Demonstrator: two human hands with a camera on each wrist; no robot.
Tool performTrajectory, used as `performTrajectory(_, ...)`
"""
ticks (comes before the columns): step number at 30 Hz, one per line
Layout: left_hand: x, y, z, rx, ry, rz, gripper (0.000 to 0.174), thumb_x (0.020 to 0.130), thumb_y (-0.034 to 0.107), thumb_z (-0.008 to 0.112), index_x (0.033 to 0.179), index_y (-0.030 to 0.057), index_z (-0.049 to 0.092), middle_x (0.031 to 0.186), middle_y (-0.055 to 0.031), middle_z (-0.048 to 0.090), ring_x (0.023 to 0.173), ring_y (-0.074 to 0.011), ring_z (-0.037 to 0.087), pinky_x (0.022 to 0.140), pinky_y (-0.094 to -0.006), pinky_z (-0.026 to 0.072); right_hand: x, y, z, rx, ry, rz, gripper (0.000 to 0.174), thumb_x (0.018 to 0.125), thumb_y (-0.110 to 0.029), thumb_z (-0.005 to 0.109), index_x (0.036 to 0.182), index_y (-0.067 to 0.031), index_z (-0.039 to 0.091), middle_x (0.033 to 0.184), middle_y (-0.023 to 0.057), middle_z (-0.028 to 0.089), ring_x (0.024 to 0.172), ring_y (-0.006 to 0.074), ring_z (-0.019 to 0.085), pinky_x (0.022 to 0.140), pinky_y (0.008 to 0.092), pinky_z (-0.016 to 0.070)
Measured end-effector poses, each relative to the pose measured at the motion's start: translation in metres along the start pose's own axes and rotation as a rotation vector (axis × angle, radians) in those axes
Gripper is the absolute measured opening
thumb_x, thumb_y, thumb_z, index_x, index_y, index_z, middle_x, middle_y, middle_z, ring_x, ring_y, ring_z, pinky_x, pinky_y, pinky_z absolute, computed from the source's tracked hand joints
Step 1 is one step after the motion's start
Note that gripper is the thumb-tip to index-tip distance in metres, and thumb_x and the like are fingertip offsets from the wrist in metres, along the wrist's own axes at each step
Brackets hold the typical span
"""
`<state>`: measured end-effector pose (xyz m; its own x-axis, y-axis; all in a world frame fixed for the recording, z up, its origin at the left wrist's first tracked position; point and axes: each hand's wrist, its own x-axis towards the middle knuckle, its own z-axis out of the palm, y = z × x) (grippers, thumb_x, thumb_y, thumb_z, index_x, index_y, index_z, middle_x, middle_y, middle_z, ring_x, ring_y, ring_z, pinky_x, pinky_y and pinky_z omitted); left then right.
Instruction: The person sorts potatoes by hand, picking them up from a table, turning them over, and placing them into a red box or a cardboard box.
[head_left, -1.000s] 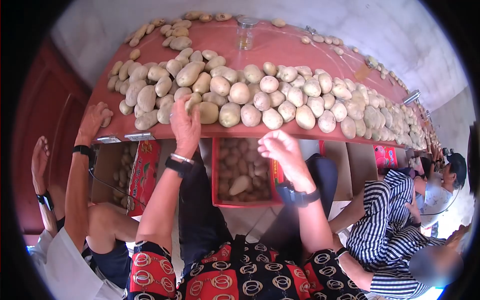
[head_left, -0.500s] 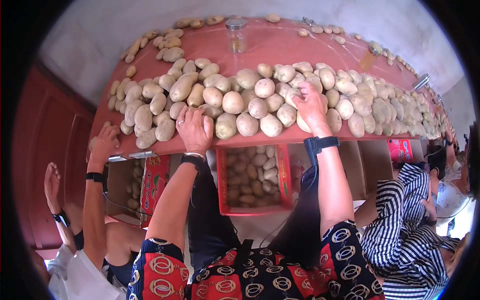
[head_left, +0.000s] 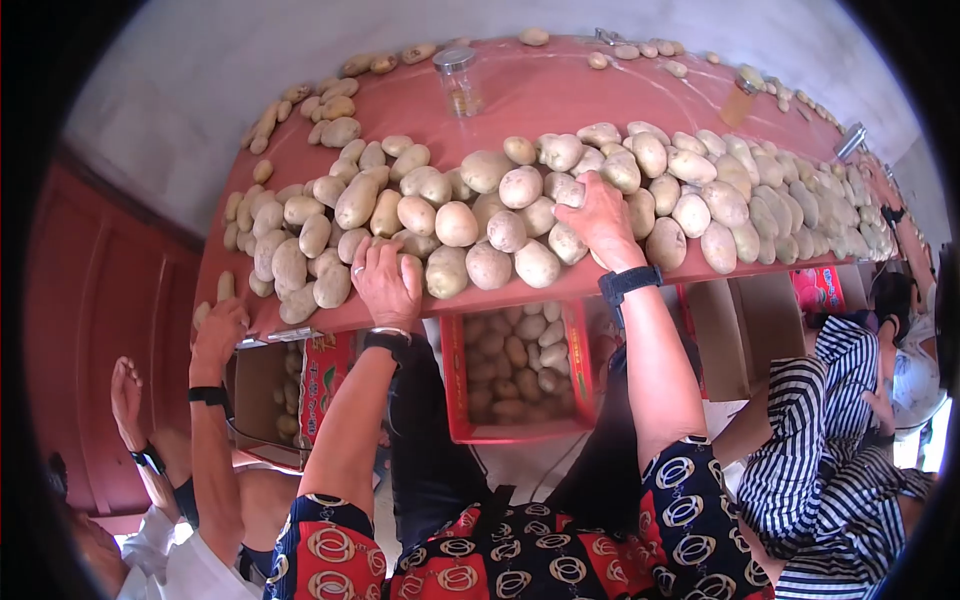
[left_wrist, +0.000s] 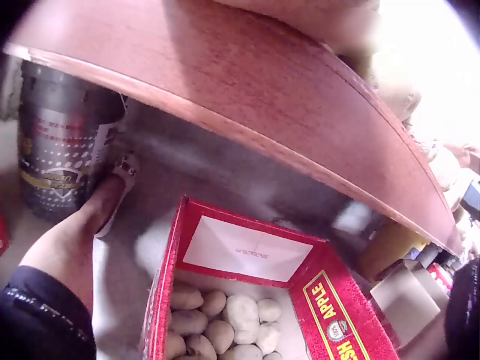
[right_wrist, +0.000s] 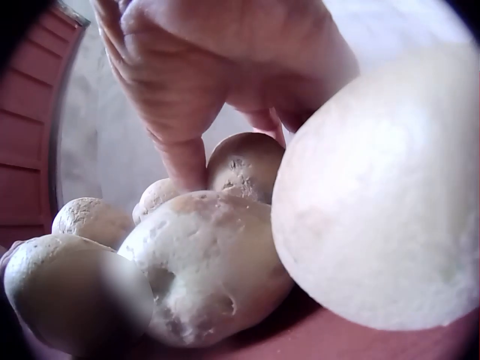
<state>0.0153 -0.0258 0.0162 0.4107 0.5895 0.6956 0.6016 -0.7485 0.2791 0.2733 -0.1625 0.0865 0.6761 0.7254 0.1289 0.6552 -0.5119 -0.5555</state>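
Note:
A heap of potatoes (head_left: 456, 224) covers the front of the red table (head_left: 390, 95). My left hand (head_left: 388, 288) rests at the table's front edge, its fingers lying loosely bent against the nearest potatoes. In the left wrist view only a blurred part of that hand (left_wrist: 322, 22) shows above the tabletop, fingers hidden. Farther right, my right hand (head_left: 603, 218) reaches into the heap. The right wrist view shows its thumb and fingers pinching a brownish potato (right_wrist: 246, 159). A large pitted potato (right_wrist: 210, 262) sits in front of that one, and a pale potato (right_wrist: 382, 195) stands close at the right.
Below the table edge between my knees stands a red box (head_left: 582, 370) of potatoes. Other cartons (head_left: 722, 335) flank it. A lidded glass jar (head_left: 458, 85) stands behind the heap. People sit on both sides; the left neighbour's hand (head_left: 220, 325) is at the table edge.
My right hand has gone from above the box up to the heap and onto a potato. The left hand has drawn back from the potatoes to the table edge. More potatoes show in the box.

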Motion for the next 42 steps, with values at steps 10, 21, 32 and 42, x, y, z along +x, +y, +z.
performTrajectory(10, 0.000, 0.001, -0.002, 0.016, 0.028, 0.025, 0.027, 0.080, 0.022, 0.046, 0.094, 0.0043, 0.059, 0.094, -0.0172, 0.058, 0.107, -0.0388, 0.048, 0.096, -0.0459, 0.0323, -0.026, 0.004, -0.009, 1.132, -0.107, -0.342, 0.071, 0.068, 0.004, 0.066, 0.131, -0.0057, 0.037, 0.116, 0.0100, 0.054, 0.103, 0.0140, 0.052, 0.087, 0.0279, 0.0447)
performTrajectory(21, 0.000, 0.002, 0.000, 0.012, 0.017, 0.004, 0.027, 0.078, 0.021, 0.048, 0.093, 0.0032, 0.060, 0.093, -0.0156, 0.058, 0.109, -0.0371, 0.046, 0.097, -0.0462, 0.0319, -0.043, -0.013, -0.044, 1.397, -0.057, -0.551, 0.084, 0.067, 0.014, 0.057, 0.141, -0.0083, 0.023, 0.121, 0.0101, 0.048, 0.114, 0.0158, 0.046, 0.096, 0.0305, 0.0398)
performTrajectory(32, 0.000, -0.002, 0.001, 0.013, 0.003, 0.046, 0.025, 0.079, 0.021, 0.047, 0.093, 0.0037, 0.060, 0.092, -0.0161, 0.058, 0.108, -0.0374, 0.047, 0.097, -0.0457, 0.0313, -0.045, -0.005, -0.055, 1.843, -0.086, -0.335, 0.064, 0.074, 0.001, 0.058, 0.132, -0.0047, 0.033, 0.111, 0.0124, 0.054, 0.105, 0.0213, 0.054, 0.093, 0.0372, 0.0441)
performTrajectory(42, 0.001, 0.001, 0.001, 0.028, 0.014, 0.048, 0.024, 0.079, 0.021, 0.047, 0.091, 0.0033, 0.059, 0.092, -0.0164, 0.058, 0.107, -0.0372, 0.048, 0.097, -0.0452, 0.0318, -0.032, 0.002, -0.030, 2.189, -0.131, 0.187, 0.017, 0.082, -0.020, 0.067, 0.082, -0.0084, 0.055, 0.082, 0.0053, 0.058, 0.078, 0.0194, 0.058, 0.068, 0.0332, 0.0502)
